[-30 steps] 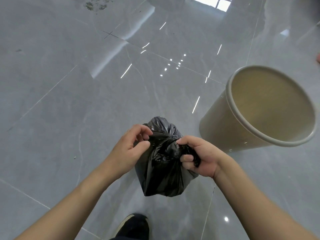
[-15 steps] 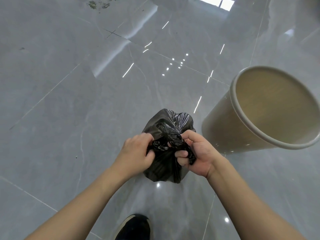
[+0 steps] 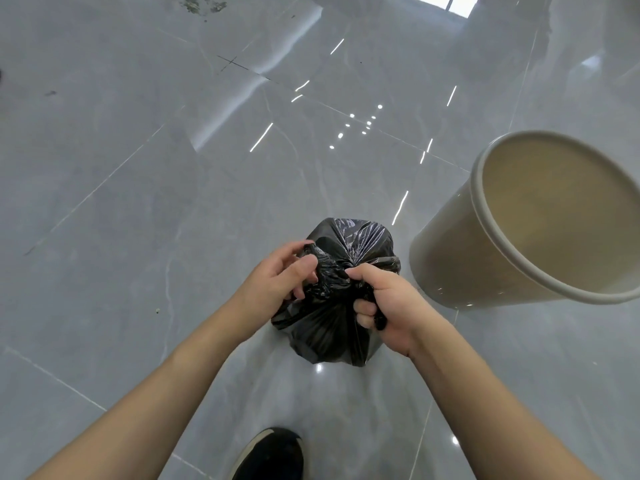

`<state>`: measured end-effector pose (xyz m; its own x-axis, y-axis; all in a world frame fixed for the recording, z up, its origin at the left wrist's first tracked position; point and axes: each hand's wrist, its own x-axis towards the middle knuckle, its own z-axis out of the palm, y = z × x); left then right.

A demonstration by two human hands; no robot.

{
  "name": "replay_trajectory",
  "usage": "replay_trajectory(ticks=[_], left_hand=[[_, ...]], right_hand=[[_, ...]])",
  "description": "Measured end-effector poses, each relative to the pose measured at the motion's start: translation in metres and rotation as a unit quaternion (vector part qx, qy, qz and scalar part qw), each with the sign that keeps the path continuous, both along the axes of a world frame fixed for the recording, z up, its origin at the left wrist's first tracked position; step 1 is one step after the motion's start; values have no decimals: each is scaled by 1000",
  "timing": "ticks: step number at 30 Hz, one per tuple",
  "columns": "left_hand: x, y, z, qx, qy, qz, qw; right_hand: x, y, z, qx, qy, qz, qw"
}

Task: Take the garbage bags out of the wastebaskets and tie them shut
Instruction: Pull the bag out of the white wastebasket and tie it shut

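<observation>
A small black garbage bag [image 3: 332, 327] hangs above the floor between my hands, its top gathered and twisted. My left hand [image 3: 277, 282] pinches a twisted strand of the bag's neck from the left. My right hand [image 3: 388, 306] is fisted around the other strand on the right, with black plastic poking out below its fingers. A beige round wastebasket [image 3: 450, 258] stands to the right, with no bag inside; its bottom is hidden by the near rim.
The floor [image 3: 138, 202] is glossy grey tile with light reflections. My black shoe [image 3: 273, 455] shows at the bottom centre. A patch of dirt [image 3: 201, 3] lies at the far top left.
The bag's top has been drawn together and twisted tighter. My hands moved closer together and now pull the strands apart across the neck.
</observation>
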<state>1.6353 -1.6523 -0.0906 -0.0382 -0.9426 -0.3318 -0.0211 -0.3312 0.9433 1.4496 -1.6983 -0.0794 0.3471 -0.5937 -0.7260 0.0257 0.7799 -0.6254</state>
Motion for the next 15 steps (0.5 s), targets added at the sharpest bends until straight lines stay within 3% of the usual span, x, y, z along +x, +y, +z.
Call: replay_trajectory(ticks=[3, 6, 9, 12, 15], left_hand=[[0, -7, 1, 42, 65, 2, 997], [-1, -11, 0, 83, 270, 89, 955], [-8, -10, -3, 108, 382, 141, 907], [-12, -12, -6, 141, 442, 186, 866], [-3, -17, -12, 167, 421, 224, 863]], right_hand=[[3, 3, 1, -67, 71, 17, 995], [5, 7, 3, -132, 120, 21, 984], [5, 14, -5, -303, 257, 21, 917], [-1, 21, -15, -399, 315, -42, 860], [-13, 25, -24, -454, 325, -21, 830]])
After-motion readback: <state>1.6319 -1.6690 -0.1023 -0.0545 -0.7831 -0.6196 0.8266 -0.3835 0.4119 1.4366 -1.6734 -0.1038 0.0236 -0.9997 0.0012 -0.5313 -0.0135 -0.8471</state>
